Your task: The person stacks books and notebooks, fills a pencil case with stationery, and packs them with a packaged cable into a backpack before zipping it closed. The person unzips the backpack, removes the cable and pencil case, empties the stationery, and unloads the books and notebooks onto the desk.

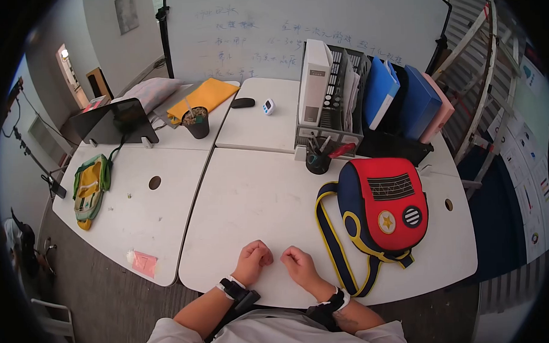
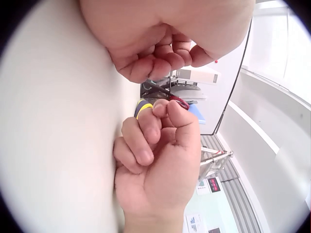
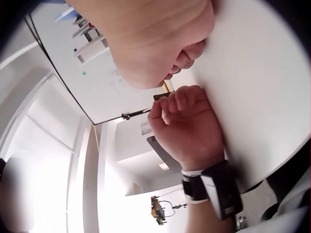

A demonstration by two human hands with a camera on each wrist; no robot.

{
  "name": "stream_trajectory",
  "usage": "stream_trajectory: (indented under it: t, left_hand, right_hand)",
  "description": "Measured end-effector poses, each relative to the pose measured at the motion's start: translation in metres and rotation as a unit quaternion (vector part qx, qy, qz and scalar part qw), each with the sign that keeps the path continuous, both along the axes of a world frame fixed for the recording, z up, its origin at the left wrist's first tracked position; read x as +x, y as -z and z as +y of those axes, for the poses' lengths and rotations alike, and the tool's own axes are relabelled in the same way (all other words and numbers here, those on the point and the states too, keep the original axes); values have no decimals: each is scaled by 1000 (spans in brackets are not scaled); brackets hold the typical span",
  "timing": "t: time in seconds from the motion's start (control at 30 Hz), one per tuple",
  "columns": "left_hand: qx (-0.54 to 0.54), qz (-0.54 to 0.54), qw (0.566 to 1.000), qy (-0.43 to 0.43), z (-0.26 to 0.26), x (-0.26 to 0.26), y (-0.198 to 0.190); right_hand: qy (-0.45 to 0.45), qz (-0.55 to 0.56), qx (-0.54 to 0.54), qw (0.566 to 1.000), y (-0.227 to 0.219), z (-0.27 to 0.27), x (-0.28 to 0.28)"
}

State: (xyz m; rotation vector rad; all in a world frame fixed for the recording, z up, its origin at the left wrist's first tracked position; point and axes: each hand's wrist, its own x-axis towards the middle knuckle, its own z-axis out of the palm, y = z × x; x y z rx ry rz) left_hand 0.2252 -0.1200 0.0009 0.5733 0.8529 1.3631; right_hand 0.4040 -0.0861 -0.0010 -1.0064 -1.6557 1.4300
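Note:
Both hands rest on the white table near its front edge, facing each other with a small gap between them. Fingers of the left hand (image 1: 252,263) are loosely curled around nothing. The right hand (image 1: 300,267) lies the same way, holding nothing; in the left wrist view its palm side (image 2: 163,165) shows bent, relaxed fingers. Nearest to the right hand is a red and navy backpack (image 1: 394,212) with yellow trim, lying on the table. Its navy strap (image 1: 332,242) loops towards the front edge.
Behind the backpack stand a pen cup (image 1: 318,162), a grey file rack (image 1: 345,129) and blue folders (image 1: 420,103). Further back are a small white timer (image 1: 268,107) and a black mouse (image 1: 243,103). Leftward are a potted plant (image 1: 196,123), a green and yellow bag (image 1: 92,187) and a pink note (image 1: 145,264).

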Motion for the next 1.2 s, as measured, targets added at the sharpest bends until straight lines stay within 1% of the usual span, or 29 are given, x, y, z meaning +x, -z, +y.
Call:
stream_trajectory:
  t: [0.03,0.1,0.13,0.17,0.2,0.27,0.3,0.33,0.37,0.4,0.43,0.47,0.5,0.53,0.6,0.63,0.67,0.7,0.73,0.8,0.83,0.9,0.93,1.0,1.07,1.1,1.13,1.17,1.2]
  left_hand:
    - [0,0,1000,0,0,1,-1]
    - [3,-31,999,-36,2,4,-4]
    - [3,-31,999,-32,3,5,-2]
    - [-4,-19,999,-31,3,5,0]
    - [-11,-5,1000,-29,5,5,2]
    - [-10,8,1000,-25,8,3,-2]
    - [-16,18,999,-25,5,4,-2]
    - [-26,18,999,-13,1,4,0]
    - [-16,11,1000,-20,2,3,0]
    - [-2,4,1000,-27,6,4,-1]
    - [-16,7,999,-42,8,8,-6]
    - [-21,6,999,-32,8,9,-9]
    - [-25,-2,999,-36,9,9,-11]
    - [-28,-11,999,-43,9,8,-12]
    - [-27,-15,999,-36,10,6,-14]
    - [-33,-18,999,-36,11,7,-15]
    - [-38,-21,998,-37,12,7,-15]
    - [-37,-24,998,-39,12,6,-15]
    - [-38,-30,998,-38,12,5,-14]
    - [-43,-36,998,-37,11,5,-12]
    - [-44,-33,998,-38,11,5,-12]
    - [-46,-29,998,-34,14,5,-13]
    - [-55,-32,997,-36,15,5,-16]
    - [-66,-36,997,-34,18,7,-20]
    - [-79,8,997,0,22,7,-23]
    - [-81,8,997,4,23,10,-27]
    - [-81,75,993,37,24,15,-30]
    - [-80,142,984,69,26,20,-33]
    - [-79,140,984,70,28,27,-35]
  right_hand:
    - [0,0,0,1000,2,2,0]
    - [15,52,-70,996,5,5,4]
    - [19,52,-70,996,-1,5,8]
    - [9,93,-163,982,-14,5,12]
    - [0,134,-254,958,-29,6,18]
    - [19,186,-173,967,-63,16,47]
    - [67,221,-90,969,-88,25,61]
    - [118,252,-10,960,-111,39,78]
    - [135,232,77,960,-128,58,107]
    - [197,156,137,958,-149,73,133]
    - [278,37,229,932,-156,94,159]
    - [312,55,233,919,-147,120,193]
    - [357,69,196,911,-152,134,214]
    - [360,65,195,910,-144,148,236]
    - [376,-52,166,910,-122,172,275]
    - [375,-55,168,910,-121,172,289]
    - [338,-117,99,929,-119,170,301]
    - [298,-177,28,938,-117,168,312]
    - [297,-180,28,937,-113,166,322]
    - [303,-247,81,917,-103,159,338]
    - [305,-248,78,916,-102,154,344]
    - [287,-330,123,891,-100,141,356]
    - [291,-332,120,889,-102,131,355]
    - [278,-391,177,860,-116,106,344]
    - [288,-404,168,852,-119,80,337]
    - [290,-456,172,824,-117,68,337]
    - [291,-506,175,793,-116,55,335]
    - [294,-530,158,780,-114,41,328]
    - [296,-553,141,766,-112,28,316]
